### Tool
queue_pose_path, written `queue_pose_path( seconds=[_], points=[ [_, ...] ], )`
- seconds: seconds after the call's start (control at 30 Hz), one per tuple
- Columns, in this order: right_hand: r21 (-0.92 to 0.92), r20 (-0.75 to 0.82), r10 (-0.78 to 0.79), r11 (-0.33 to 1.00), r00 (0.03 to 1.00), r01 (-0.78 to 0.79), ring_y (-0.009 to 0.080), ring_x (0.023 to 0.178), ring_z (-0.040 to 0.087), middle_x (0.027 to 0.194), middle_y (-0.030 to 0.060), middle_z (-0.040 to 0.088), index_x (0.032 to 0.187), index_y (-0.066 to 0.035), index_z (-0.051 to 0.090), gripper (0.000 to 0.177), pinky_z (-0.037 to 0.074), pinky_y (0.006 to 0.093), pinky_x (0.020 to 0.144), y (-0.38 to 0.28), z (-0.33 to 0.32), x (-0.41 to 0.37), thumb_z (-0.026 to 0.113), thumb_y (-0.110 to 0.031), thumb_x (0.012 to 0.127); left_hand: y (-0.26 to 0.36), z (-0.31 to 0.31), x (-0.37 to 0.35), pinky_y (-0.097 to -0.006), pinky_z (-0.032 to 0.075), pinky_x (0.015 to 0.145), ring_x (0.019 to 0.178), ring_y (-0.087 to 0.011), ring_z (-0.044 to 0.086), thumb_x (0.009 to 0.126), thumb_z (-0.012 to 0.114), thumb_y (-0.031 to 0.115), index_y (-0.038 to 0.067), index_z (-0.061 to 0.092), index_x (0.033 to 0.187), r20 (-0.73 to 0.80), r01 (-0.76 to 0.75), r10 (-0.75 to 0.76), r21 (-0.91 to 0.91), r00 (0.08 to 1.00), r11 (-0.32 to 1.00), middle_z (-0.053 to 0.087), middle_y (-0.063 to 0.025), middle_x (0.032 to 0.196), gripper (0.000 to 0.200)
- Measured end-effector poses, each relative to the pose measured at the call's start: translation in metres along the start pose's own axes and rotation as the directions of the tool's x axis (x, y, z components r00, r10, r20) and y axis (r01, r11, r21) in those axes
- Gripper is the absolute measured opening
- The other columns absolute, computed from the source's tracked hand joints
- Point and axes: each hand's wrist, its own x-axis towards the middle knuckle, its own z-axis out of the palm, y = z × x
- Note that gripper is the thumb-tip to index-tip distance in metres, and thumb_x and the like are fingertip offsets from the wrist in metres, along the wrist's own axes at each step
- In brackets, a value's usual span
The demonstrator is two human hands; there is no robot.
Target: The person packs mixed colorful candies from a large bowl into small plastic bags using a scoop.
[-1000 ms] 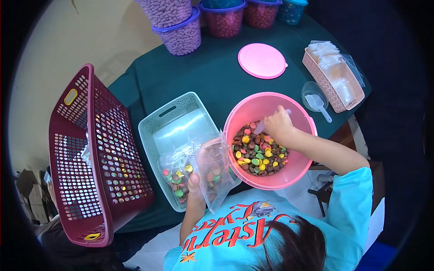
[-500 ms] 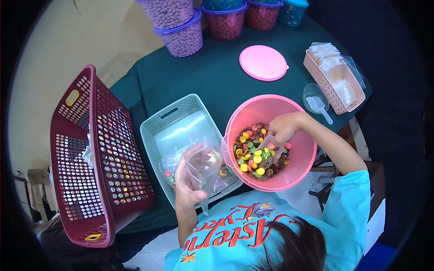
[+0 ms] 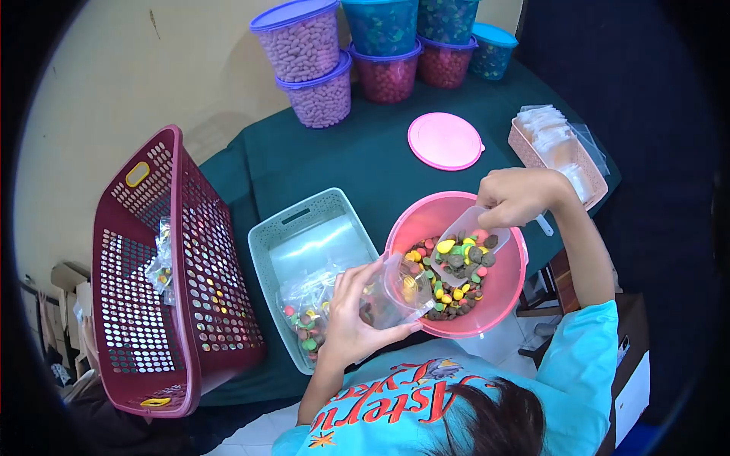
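Note:
My right hand grips a translucent scoop heaped with yellow, pink, green and brown candies. It is held over the pink bucket, where more of the same candies lie at the bottom. With my left hand I hold a clear plastic bag, its opened mouth turned toward the scoop and overlapping the bucket's left rim in this view. Just left of that hand, a pale green basket holds filled clear bags of candies.
A tall maroon basket stands at the left with packed bags inside. Tubs of candies are stacked at the back. A pink lid lies on the green tablecloth. Right of it, a small pink basket holds clear bags.
My right hand has raised the scoop, now loaded with candies, from the bucket's contents. My left hand has brought the plastic bag rightward to the bucket's rim. The view has shifted slightly.

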Motion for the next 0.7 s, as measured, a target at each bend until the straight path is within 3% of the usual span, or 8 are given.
queue_pose_path(
  seconds=[0.1,0.23,0.43,0.7],
  points=[
    [-0.284,-0.137,0.013,0.957,0.990,-0.052,0.0287,0.048,0.053,0.051,0.0180,0.052,0.056,0.004,0.056,0.036,0.040,0.0363,0.046,-0.024,-0.006,-0.006,0.048,-0.030,0.065,0.004,0.004,0.008,-0.0356,0.041,0.078,0.094,-0.0254,0.048,0.044,0.080,0.032,-0.001,0.047,0.111,0.033,-0.053,0.052,0.024,0.998,0.998,0.050,-0.0135,0.102,0.081],
    [-0.477,-0.141,0.094,0.866,0.986,-0.151,0.0264,0.057,0.058,0.057,0.0134,0.057,0.061,0.000,0.061,0.027,0.047,0.0343,0.054,-0.050,-0.002,-0.006,0.051,-0.025,0.062,0.009,0.013,0.015,-0.0377,0.039,0.081,0.096,-0.0277,0.046,0.048,0.079,0.032,0.000,0.045,0.113,0.079,-0.105,0.100,0.064,0.992,0.992,0.048,-0.0134,0.105,0.081],
    [-0.476,-0.180,-0.006,0.876,0.984,-0.082,0.0294,0.051,0.056,0.052,0.0171,0.053,0.057,0.003,0.058,0.032,0.044,0.0364,0.050,-0.041,0.004,-0.004,0.049,-0.027,0.063,0.009,0.017,0.015,-0.0382,0.038,0.081,0.095,-0.0276,0.046,0.049,0.078,0.032,0.001,0.044,0.114,0.093,-0.104,0.099,0.055,0.991,0.993,0.048,-0.0130,0.105,0.079],
    [-0.354,-0.161,0.003,0.933,0.987,-0.061,0.0287,0.050,0.054,0.051,0.0163,0.053,0.060,0.002,0.059,0.032,0.043,0.0370,0.050,-0.026,0.007,-0.001,0.048,-0.028,0.063,0.006,0.018,0.015,-0.0385,0.037,0.082,0.096,-0.0278,0.046,0.049,0.079,0.033,0.001,0.044,0.114,0.093,-0.095,0.091,0.033,0.991,0.995,0.048,-0.0132,0.105,0.080]
  ],
)
